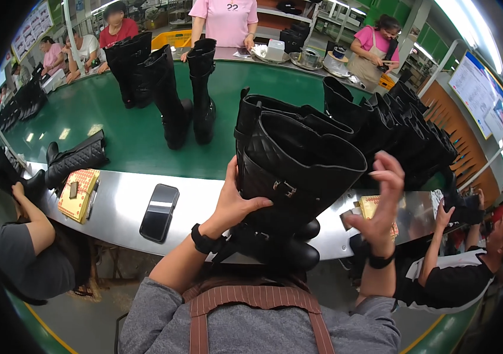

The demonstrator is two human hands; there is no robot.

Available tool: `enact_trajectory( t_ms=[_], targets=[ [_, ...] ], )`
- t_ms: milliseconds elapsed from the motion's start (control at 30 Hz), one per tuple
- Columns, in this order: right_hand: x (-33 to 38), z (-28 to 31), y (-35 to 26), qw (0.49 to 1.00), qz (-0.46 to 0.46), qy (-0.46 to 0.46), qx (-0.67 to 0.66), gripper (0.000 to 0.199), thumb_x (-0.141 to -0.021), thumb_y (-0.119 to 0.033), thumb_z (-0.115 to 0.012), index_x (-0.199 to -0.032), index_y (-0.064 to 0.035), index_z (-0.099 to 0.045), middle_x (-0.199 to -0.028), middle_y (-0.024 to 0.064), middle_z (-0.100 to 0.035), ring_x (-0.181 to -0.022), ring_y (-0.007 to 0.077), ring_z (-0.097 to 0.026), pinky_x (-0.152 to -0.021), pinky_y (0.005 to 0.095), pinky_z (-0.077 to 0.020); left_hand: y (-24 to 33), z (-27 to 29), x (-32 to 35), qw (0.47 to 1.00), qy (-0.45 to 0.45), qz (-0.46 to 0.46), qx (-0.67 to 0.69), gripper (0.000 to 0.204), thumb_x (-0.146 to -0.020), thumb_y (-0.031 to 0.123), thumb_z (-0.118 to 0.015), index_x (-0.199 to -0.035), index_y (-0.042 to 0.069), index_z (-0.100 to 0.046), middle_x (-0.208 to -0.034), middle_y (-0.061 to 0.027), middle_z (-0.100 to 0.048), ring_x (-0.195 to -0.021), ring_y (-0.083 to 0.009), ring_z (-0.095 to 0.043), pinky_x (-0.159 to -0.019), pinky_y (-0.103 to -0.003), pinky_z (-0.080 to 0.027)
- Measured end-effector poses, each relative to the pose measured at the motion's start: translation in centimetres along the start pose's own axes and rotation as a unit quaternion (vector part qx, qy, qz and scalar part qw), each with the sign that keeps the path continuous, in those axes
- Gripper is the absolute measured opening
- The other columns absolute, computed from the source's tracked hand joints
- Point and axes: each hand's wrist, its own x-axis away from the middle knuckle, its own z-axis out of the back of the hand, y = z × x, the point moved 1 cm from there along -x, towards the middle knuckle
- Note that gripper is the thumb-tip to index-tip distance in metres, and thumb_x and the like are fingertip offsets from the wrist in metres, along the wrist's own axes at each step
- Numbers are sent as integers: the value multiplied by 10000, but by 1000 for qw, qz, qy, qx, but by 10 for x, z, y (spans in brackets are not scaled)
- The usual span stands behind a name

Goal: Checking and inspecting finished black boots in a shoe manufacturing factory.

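A tall black quilted boot point(298, 171) with a small metal buckle stands upright in front of me, its foot near my lap. My left hand point(233, 203) grips the left side of its shaft. My right hand point(381, 197) hovers just to the right of the shaft, fingers spread, holding nothing. A second black boot point(263, 115) stands right behind the held one.
A black phone point(159, 212) and a yellow patterned pad point(78, 193) lie on the metal ledge point(121, 200). More black boots point(171, 97) stand on the green belt point(133, 133), with a row point(405, 127) at right. Seated people flank me; others stand across the belt.
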Motion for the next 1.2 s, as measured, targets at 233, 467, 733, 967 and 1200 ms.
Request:
enact_trajectory(
  t_ms=[233, 467, 733, 967, 1200],
  targets=[
    [-84, -5, -30, 962, 25, -265, 64, 494, -547, -220, -909, -961, -103, -667, -1159, 146, -582, -1114, 345, -561, -881, 398, -481, 7, 7, 11, 995, -42, 70, 55, 564, -818, 29, -748, -1314, -20, -483, -1207, -90, -624, -1100, -155, -595, -984, -306, -466],
    [-112, -12, -74, 872, 4, -489, 20, 314, -646, -264, -884, -735, -22, -704, -741, 123, -636, -667, 295, -637, -593, 364, -485, 22, 16, 28, 996, -70, 62, -5, 612, -764, -54, -753, -1310, 5, -484, -1161, -65, -631, -1091, -139, -590, -975, -318, -465],
    [-197, -72, 3, 921, -113, -319, 192, 505, -756, -413, -803, -655, 58, -649, -485, 54, -518, -437, 96, -459, -432, 300, -387, -6, 77, 6, 985, 161, 1, 69, 484, -1024, 321, -421, -1431, 64, -366, -1194, -91, -564, -1118, -195, -554, -993, -383, -423],
    [-305, -116, 116, 950, -88, -164, 252, 578, -752, -508, -719, -705, 67, -682, -593, 168, -644, -543, 260, -666, -571, 366, -536, -60, 94, 9, 980, 123, 91, 128, 295, -1025, 234, -456, -1188, 29, -592, -921, -37, -609, -864, -137, -600, -860, -297, -489],
    [-330, -215, 221, 913, -149, -84, 371, 568, -804, -529, -668, -941, 21, -707, -976, 253, -690, -945, 421, -664, -839, 463, -534, -80, 103, 14, 961, 143, 201, 122, 244, -998, 216, -523, -1086, 21, -641, -859, -15, -625, -810, -101, -588, -794, -251, -475]
  ],
)
